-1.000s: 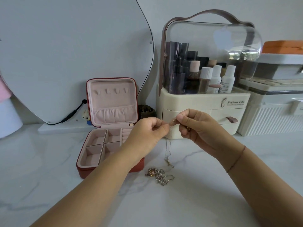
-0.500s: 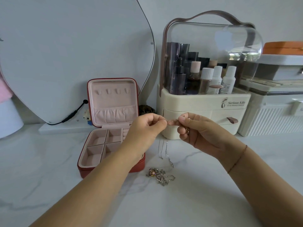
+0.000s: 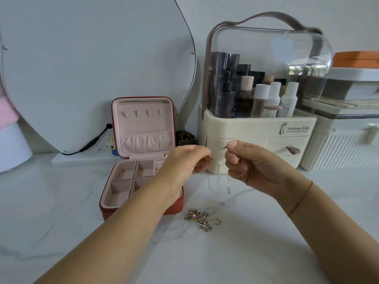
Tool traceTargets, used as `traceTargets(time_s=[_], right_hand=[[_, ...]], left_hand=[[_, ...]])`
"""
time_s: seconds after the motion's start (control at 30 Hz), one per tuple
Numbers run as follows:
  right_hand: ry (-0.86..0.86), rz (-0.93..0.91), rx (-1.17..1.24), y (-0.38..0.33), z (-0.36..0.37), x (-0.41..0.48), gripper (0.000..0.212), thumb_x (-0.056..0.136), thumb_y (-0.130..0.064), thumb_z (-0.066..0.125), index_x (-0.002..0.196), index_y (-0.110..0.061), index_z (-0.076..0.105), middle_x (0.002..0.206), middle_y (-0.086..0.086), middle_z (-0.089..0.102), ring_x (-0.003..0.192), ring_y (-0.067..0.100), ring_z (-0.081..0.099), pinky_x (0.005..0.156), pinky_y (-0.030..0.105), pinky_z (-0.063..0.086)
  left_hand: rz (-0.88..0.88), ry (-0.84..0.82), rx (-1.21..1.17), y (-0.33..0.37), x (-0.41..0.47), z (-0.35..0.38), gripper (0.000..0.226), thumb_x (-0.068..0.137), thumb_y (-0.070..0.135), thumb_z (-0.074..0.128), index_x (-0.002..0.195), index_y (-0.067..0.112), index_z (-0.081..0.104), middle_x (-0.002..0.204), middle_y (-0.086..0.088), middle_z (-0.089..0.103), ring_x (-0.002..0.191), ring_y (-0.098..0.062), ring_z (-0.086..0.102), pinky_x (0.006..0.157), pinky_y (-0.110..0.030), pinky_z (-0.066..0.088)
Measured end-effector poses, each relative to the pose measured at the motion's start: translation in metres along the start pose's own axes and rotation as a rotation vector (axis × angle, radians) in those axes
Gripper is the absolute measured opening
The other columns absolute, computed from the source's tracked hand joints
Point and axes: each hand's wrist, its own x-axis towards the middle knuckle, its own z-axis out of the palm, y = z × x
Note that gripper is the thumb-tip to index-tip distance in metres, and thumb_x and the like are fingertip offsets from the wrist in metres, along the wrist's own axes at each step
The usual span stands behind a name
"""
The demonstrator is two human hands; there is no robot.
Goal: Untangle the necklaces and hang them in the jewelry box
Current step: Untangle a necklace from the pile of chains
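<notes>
A thin silver necklace point(image 3: 228, 188) stretches between my two hands above the marble counter, its loose lengths hanging down below them. My left hand point(image 3: 184, 162) pinches one end and my right hand point(image 3: 248, 162) pinches the other near the clasp. A tangled heap of other necklaces point(image 3: 202, 219), with a pink bead in it, lies on the counter just under my hands. The red jewelry box point(image 3: 141, 160) stands open to the left, its pink lid upright with a row of small hooks point(image 3: 141, 113) and a gathered pocket. My left forearm covers the box's front right corner.
A cream cosmetics organizer point(image 3: 258, 132) with a clear dome and bottles stands right behind my hands. A white ribbed case point(image 3: 340, 148) sits at the right, an orange box on top. A large mirror point(image 3: 92, 64) leans at the back left with a black cable.
My hands have moved apart, pulling a short stretch of the silver chain taut between them. The hanging lengths have lifted higher off the counter.
</notes>
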Motion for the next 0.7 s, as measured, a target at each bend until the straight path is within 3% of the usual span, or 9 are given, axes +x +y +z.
traceTargets(time_s=[0.07, 0.2, 0.33, 0.53, 0.7], right_hand=[[0.084, -0.012, -0.058, 0.001, -0.002, 0.001, 0.014, 0.082, -0.019, 0.058, 0.072, -0.014, 0.049, 0.054, -0.001, 0.046, 0.043, 0.007, 0.032, 0.044, 0.017, 0.03], [0.228, -0.115, -0.125, -0.002, -0.006, 0.002, 0.015, 0.074, -0.02, 0.063, 0.075, -0.013, 0.05, 0.05, 0.0, 0.044, 0.042, 0.009, 0.03, 0.042, 0.017, 0.025], [0.307, -0.203, -0.129, -0.007, -0.013, 0.001, 0.015, 0.084, -0.015, 0.061, 0.075, -0.014, 0.05, 0.05, -0.001, 0.046, 0.041, 0.008, 0.03, 0.042, 0.017, 0.025], [0.378, -0.26, -0.154, -0.008, -0.014, 0.0, 0.02, 0.093, -0.011, 0.056, 0.074, -0.015, 0.049, 0.057, 0.001, 0.056, 0.042, 0.008, 0.036, 0.05, 0.019, 0.031], [0.402, -0.326, -0.155, -0.007, -0.016, 0.0, 0.013, 0.092, -0.012, 0.057, 0.08, -0.013, 0.054, 0.078, 0.005, 0.068, 0.043, 0.009, 0.042, 0.078, 0.036, 0.05]], left_hand=[[-0.072, -0.001, -0.179, 0.003, 0.002, -0.001, 0.027, 0.089, 0.01, 0.052, 0.065, 0.011, 0.064, 0.07, -0.004, 0.065, 0.069, -0.015, 0.06, 0.073, -0.029, 0.049], [-0.142, -0.074, -0.474, 0.009, 0.003, -0.011, 0.023, 0.09, 0.015, 0.047, 0.069, 0.014, 0.056, 0.074, -0.003, 0.066, 0.072, -0.015, 0.062, 0.08, -0.032, 0.049], [-0.156, -0.029, -0.614, 0.014, 0.006, -0.02, 0.023, 0.091, 0.018, 0.049, 0.072, 0.014, 0.059, 0.073, -0.002, 0.067, 0.073, -0.015, 0.064, 0.089, -0.034, 0.049], [-0.164, 0.011, -0.638, 0.012, 0.008, -0.019, 0.035, 0.092, 0.021, 0.054, 0.061, 0.014, 0.066, 0.056, 0.0, 0.059, 0.059, -0.014, 0.064, 0.079, -0.032, 0.055], [-0.126, -0.004, -0.424, 0.008, 0.007, -0.015, 0.029, 0.094, 0.023, 0.052, 0.069, 0.013, 0.063, 0.041, 0.005, 0.035, 0.038, -0.007, 0.036, 0.062, -0.025, 0.045]])
